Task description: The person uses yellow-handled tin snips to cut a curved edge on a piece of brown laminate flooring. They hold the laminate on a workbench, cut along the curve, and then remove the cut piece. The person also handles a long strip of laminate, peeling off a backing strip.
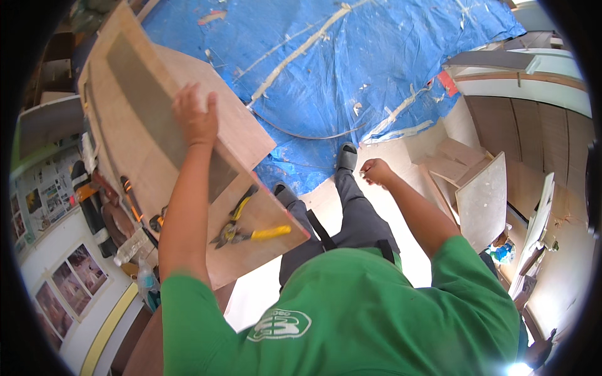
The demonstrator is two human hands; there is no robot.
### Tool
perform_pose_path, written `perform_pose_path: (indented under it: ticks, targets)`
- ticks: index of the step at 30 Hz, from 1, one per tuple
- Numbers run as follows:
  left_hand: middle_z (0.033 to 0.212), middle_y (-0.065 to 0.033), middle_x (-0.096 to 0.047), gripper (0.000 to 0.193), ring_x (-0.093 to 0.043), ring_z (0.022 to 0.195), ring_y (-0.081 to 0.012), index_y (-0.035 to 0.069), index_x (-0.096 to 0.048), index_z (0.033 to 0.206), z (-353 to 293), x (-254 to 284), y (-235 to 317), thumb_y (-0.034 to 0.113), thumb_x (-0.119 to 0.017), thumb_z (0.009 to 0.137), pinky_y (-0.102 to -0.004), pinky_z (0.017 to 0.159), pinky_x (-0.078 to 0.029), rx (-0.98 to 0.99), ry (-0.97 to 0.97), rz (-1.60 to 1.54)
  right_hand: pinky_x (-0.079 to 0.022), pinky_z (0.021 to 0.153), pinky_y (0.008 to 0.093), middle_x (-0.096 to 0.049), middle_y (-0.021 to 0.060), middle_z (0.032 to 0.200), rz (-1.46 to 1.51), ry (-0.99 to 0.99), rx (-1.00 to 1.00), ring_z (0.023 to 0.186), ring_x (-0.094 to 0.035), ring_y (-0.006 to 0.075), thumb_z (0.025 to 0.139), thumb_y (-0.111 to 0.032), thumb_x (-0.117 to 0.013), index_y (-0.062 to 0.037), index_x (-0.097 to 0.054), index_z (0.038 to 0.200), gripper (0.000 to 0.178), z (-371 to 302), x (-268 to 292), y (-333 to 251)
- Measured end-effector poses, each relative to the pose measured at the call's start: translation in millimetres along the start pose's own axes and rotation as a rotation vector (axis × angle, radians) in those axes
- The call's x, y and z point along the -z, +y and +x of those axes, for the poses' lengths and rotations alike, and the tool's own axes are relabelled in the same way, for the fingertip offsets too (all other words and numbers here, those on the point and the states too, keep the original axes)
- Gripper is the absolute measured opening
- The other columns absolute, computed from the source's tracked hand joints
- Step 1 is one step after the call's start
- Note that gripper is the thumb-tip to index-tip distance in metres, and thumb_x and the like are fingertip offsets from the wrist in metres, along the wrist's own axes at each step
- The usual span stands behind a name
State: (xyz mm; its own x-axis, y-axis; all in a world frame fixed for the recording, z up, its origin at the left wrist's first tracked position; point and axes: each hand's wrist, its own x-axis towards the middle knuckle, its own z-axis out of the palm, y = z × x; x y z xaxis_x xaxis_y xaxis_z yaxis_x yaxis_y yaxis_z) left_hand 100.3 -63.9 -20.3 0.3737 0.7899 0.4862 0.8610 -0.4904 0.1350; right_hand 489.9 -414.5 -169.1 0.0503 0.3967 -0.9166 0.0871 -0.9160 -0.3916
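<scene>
My left hand lies with its fingers stretched out on a dark strip that runs along a large wooden panel. It grips nothing that I can see. A pair of snips with yellow and black handles rests on the panel's near end, beside my left forearm. Over the pale floor, apart from the panel, my right hand is closed with its fingers curled together. Whatever may be between those fingertips is too small to make out.
A blue tarp with tape strips covers the floor ahead. An orange-and-black tool and a plastic bottle are at the panel's left. Wooden boxes and a pale board stand to the right.
</scene>
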Motion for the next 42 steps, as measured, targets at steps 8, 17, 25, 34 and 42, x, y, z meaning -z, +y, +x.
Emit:
perform_pose_path:
  ticks: [8, 17, 25, 34, 42]
  targets:
    - [0.149, -0.015, -0.054, 0.048, -0.038, 0.145, -0.0376, 0.003, -0.053, 0.145, -4, 6, 9, 0.033, -0.048, 0.108, -0.0484, 0.122, -0.026, 0.089, -0.18, 0.027, -0.058, 0.065, 0.0425, -0.073, 0.0192, 0.082, 0.004, 0.449, 0.024, 0.07, -0.073, 0.031, 0.083, -0.01, -0.062, 0.0002, -0.072, 0.102, 0.025, 211, 163, 84]
    - [0.158, -0.0175, -0.041, 0.057, -0.038, 0.147, -0.029, -0.005, -0.037, 0.153, 7, 6, 32, 0.03, -0.043, 0.108, -0.0438, 0.124, -0.024, 0.16, -0.383, 0.065, -0.055, 0.088, 0.0474, -0.073, 0.0253, 0.111, -0.271, 0.497, -0.063, 0.101, -0.071, 0.0404, 0.084, -0.017, -0.06, -0.0003, -0.071, 0.111, 0.034, 338, 176, 124]
    - [0.158, -0.0155, -0.041, 0.073, -0.04, 0.147, -0.0282, -0.001, -0.029, 0.158, 5, 21, 28, 0.042, -0.053, 0.103, -0.0459, 0.124, -0.03, 0.616, -0.276, -0.352, -0.056, 0.073, 0.0389, -0.073, 0.016, 0.111, 0.102, 0.286, -0.165, 0.096, -0.07, 0.0311, 0.084, -0.024, -0.07, -0.0072, -0.071, 0.123, 0.042, 434, 98, 120]
    - [0.164, -0.0177, -0.033, 0.085, -0.036, 0.15, -0.0338, -0.001, -0.022, 0.16, 17, 29, 31, 0.061, -0.036, 0.105, -0.0499, 0.125, -0.03, 0.76, -0.39, -0.509, -0.044, 0.102, 0.0569, -0.049, 0.0104, 0.15, 0.322, 0.196, -0.278, 0.14, -0.043, 0.0308, 0.096, -0.032, -0.066, -0.0182, -0.049, 0.151, 0.06, 499, 76, 137]
    - [0.158, -0.0173, -0.04, 0.069, -0.042, 0.144, -0.0293, -0.002, -0.032, 0.157, 0, 5, 36, 0.043, -0.044, 0.106, -0.0435, 0.121, -0.033, 0.658, -0.225, -0.203, -0.048, 0.099, 0.0447, -0.059, 0.0084, 0.136, 0.76, 0.295, 0.001, 0.128, -0.054, 0.0254, 0.098, -0.024, -0.065, -0.0081, -0.049, 0.152, 0.058, 397, 55, 82]
